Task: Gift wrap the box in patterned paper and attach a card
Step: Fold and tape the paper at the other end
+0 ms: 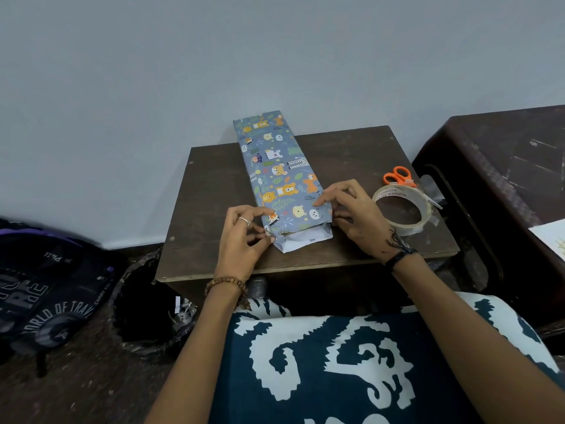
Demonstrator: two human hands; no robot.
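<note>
A long narrow box [281, 169] wrapped in blue-grey paper with cartoon animals lies lengthwise on a small dark wooden table [214, 246], its far end past the table's back edge. The near end is open, and the paper's white inner side [301, 240] shows there. My left hand [244, 240] pinches the paper at the near left corner. My right hand [351, 215] rests against the near right side, fingertips on the top face, thumb at the side fold.
A roll of clear tape [403, 209] lies just right of my right hand, orange-handled scissors [399, 177] behind it. A dark cabinet [504, 166] with a sheet of paper [550, 240] stands at the right. A bin [146, 307] and a black bag [46, 295] sit on the floor left.
</note>
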